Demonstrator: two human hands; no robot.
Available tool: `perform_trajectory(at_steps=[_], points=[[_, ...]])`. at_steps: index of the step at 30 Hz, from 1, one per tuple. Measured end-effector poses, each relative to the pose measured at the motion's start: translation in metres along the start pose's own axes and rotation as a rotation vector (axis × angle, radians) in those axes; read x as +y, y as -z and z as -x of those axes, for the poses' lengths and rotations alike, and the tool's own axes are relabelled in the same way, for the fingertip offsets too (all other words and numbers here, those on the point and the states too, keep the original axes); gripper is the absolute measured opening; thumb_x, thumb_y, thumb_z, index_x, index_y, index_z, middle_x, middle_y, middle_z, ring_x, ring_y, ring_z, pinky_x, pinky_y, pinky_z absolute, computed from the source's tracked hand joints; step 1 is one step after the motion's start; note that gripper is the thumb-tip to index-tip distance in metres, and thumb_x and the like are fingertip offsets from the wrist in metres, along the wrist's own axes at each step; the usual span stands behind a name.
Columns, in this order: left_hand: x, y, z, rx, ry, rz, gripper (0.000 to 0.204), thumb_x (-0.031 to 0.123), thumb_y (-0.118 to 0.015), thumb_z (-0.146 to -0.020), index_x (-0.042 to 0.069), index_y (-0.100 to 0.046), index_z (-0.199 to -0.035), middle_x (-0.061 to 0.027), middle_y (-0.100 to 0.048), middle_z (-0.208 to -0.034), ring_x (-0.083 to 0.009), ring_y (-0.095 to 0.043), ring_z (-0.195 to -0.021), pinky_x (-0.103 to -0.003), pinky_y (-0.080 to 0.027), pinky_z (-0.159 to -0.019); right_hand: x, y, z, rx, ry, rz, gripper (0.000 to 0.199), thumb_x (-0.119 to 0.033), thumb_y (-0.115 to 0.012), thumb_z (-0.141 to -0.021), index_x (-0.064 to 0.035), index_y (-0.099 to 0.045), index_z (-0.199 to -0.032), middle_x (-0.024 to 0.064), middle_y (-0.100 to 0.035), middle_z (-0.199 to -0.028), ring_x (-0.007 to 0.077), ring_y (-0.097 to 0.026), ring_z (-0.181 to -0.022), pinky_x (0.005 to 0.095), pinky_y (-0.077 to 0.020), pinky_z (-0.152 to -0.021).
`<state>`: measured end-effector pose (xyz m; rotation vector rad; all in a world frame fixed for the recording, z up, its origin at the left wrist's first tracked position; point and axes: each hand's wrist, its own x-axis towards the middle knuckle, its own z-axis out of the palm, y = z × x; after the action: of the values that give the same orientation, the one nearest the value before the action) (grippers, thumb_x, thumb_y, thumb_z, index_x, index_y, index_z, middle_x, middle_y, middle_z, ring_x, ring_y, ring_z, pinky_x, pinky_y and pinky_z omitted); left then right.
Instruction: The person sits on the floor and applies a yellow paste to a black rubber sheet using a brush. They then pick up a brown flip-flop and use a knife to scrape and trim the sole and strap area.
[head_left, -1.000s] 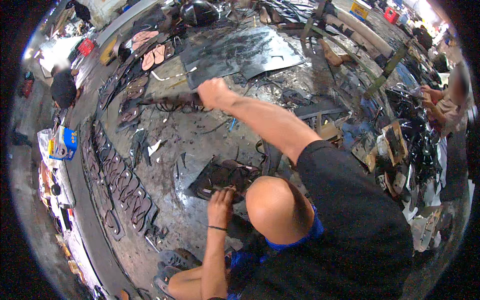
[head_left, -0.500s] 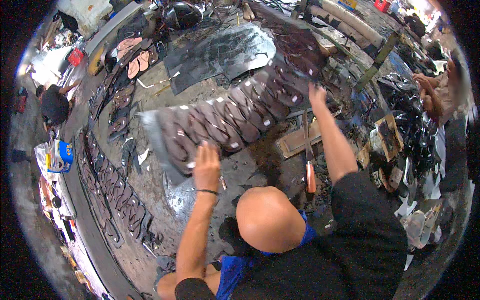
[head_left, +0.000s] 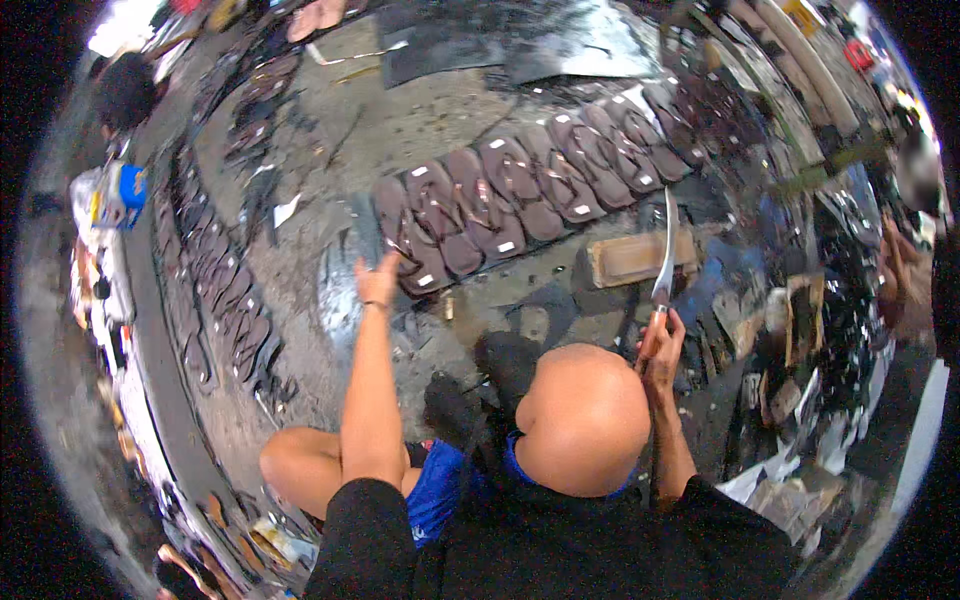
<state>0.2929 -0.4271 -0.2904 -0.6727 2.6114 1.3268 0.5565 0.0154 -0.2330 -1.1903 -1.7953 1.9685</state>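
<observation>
A slanting row of brown flip-flops (head_left: 515, 190) with small white labels lies on the floor in front of me. At the near left end of this row is my left hand (head_left: 376, 280), fingers spread, beside the corner flip-flop (head_left: 424, 276). Whether its fingertips touch the flip-flop I cannot tell. My right hand (head_left: 662, 352) is closed round the orange-brown handle of a knife (head_left: 668, 255). The long, slightly curved blade points away from me, up toward the row's right part. Part of the handle is hidden by the fingers.
A wooden block (head_left: 625, 262) lies just left of the blade. Dark sheets (head_left: 440, 50) are spread beyond the row. More flip-flops (head_left: 225, 285) lie in lines at left, near a blue box (head_left: 131, 195). Scraps (head_left: 800, 455) are heaped at right, where another person's hands (head_left: 900, 262) show.
My right hand has come back from the far end of the row and taken hold of the knife. My left hand has spread its fingers at the left end. The view has shifted.
</observation>
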Motion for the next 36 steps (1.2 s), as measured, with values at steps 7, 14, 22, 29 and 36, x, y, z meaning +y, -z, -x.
perform_trajectory(at_steps=[7,14,22,29,36], points=[[0.150,-0.009,-0.043,-0.413,0.148,-0.011,0.078,0.049,-0.080,-0.071,-0.012,-0.061,-0.116,-0.0217,-0.063,-0.120,-0.0281,-0.062,-0.111,-0.040,-0.048,-0.094,0.003,0.009,-0.049,-0.071,-0.122,-0.182,0.041,-0.034,-0.051,-0.099,-0.0116,-0.038,-0.131,0.0123,-0.064,-0.089,0.0189,-0.063,-0.063,0.0357,-0.0559,-0.045],[0.047,-0.038,-0.083,0.080,-0.239,-0.708,0.081,0.066,-0.076,-0.063,-0.011,-0.067,-0.087,-0.0317,-0.066,-0.097,-0.0421,-0.065,-0.096,-0.046,-0.050,-0.083,0.006,-0.047,-0.042,-0.012,-0.146,0.127,0.026,-0.031,-0.060,-0.096,-0.0046,-0.061,-0.097,0.0021,-0.060,-0.072,0.0116,-0.060,-0.066,0.0286,-0.0509,-0.056],[0.017,0.009,0.033,-0.577,0.289,0.577,0.064,0.041,-0.072,-0.085,-0.006,-0.054,-0.125,-0.0162,-0.064,-0.113,-0.0260,-0.061,-0.106,-0.042,-0.053,-0.089,0.005,0.062,-0.045,0.494,0.566,1.004,0.038,-0.021,-0.055,-0.097,-0.0039,-0.056,-0.131,0.0169,-0.056,-0.098,0.0321,-0.055,-0.092,0.0391,-0.0458,-0.085],[0.017,0.016,0.083,-0.588,0.504,0.526,0.064,0.048,-0.068,-0.087,-0.009,-0.055,-0.113,-0.0170,-0.067,-0.082,-0.0218,-0.066,-0.065,-0.037,-0.060,-0.057,0.057,0.000,-0.027,0.201,0.861,0.993,0.045,-0.020,-0.059,-0.095,0.0004,-0.048,-0.133,0.0169,-0.048,-0.098,0.0314,-0.048,-0.092,0.0408,-0.0404,-0.084],[0.166,0.047,0.090,-0.723,-0.008,0.520,0.050,0.035,-0.057,-0.097,-0.012,-0.054,-0.111,-0.0240,-0.070,-0.089,-0.0274,-0.071,-0.070,-0.036,-0.059,-0.056,0.090,0.057,0.053,0.342,0.270,0.483,0.036,-0.031,-0.065,-0.094,0.0025,-0.059,-0.103,0.0062,-0.057,-0.090,0.0155,-0.053,-0.082,0.0312,-0.0453,-0.075]])
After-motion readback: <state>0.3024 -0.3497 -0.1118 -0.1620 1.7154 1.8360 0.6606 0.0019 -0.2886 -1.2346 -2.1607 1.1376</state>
